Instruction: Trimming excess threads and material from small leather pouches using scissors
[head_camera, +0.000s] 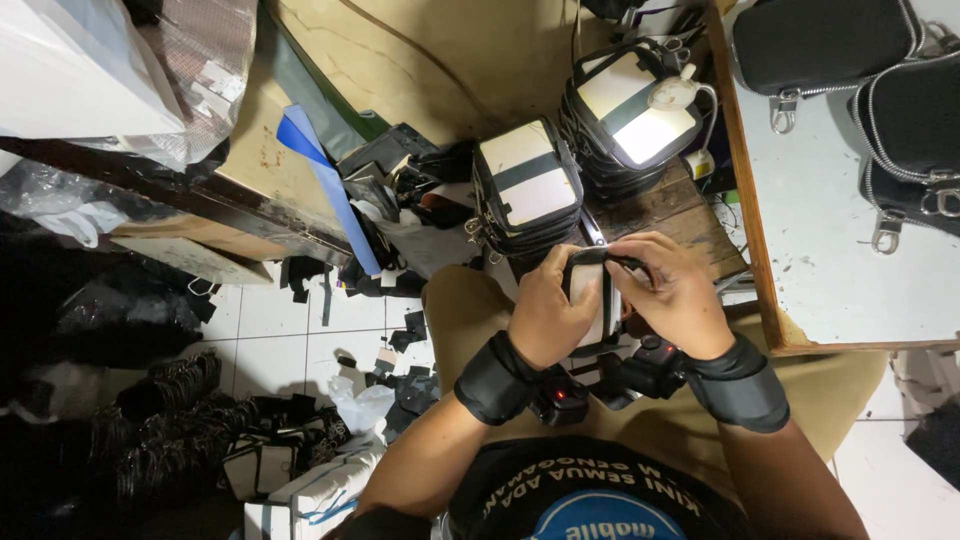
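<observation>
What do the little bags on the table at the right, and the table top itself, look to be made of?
The black pouches look like matte woven fabric or synthetic, with shiny metal zips and clasps; the exact cloth is unclear. The table top seems a pale painted or laminated sheet, scuffed and spotted, edged by a brown wooden rim with visible grain.

Person: black wrist wrap (497, 378) on left, another (742, 384) on right; black T-shirt (590, 500), blue-and-white print; tan trousers (470, 310).
</observation>
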